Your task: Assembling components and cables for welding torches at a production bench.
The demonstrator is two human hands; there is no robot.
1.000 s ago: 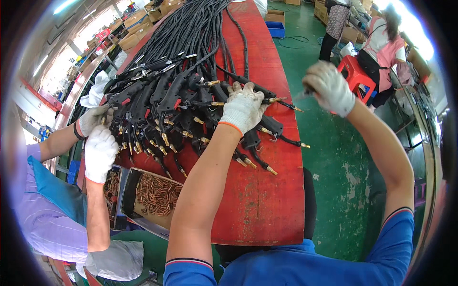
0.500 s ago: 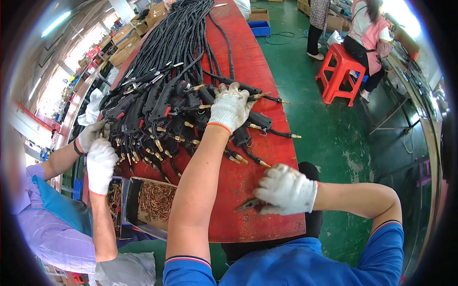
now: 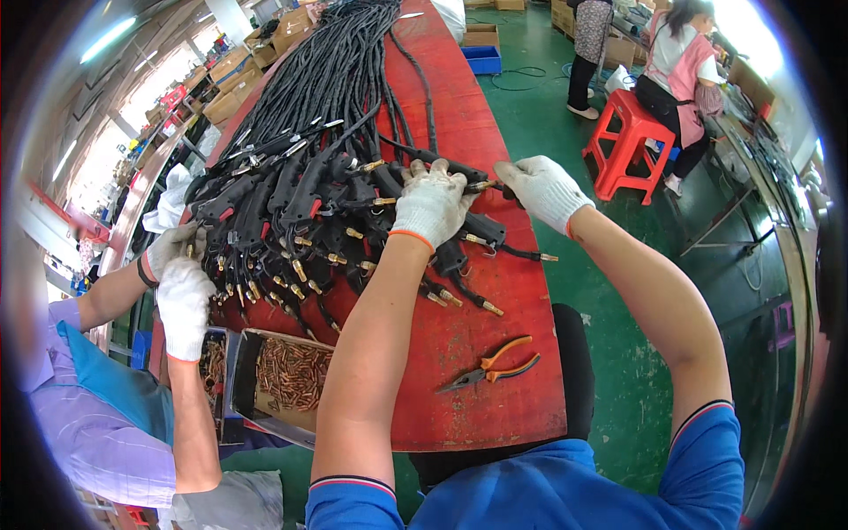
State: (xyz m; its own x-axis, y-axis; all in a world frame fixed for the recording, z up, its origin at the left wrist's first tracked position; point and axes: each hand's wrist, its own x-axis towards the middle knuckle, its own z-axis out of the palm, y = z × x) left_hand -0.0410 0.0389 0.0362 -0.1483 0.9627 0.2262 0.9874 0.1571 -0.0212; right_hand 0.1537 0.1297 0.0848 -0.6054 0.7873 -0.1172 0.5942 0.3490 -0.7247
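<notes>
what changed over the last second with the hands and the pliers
The right hand came down from over the floor, set the pliers on the red table and let go, then moved forward to the end of the black torch handle by the left hand; whether it grips is unclear. The left hand stayed on the pile, as did the co-worker's gloved hands at its left.

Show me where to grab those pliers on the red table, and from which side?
Probably best by both orange-and-black handles, coming from the right, which should suit the person's right hand. The long-nose pliers lie flat on the red table, pointed tip to the left. Their handles spread apart toward the table's right edge, so fingers could wrap around them there.
</notes>
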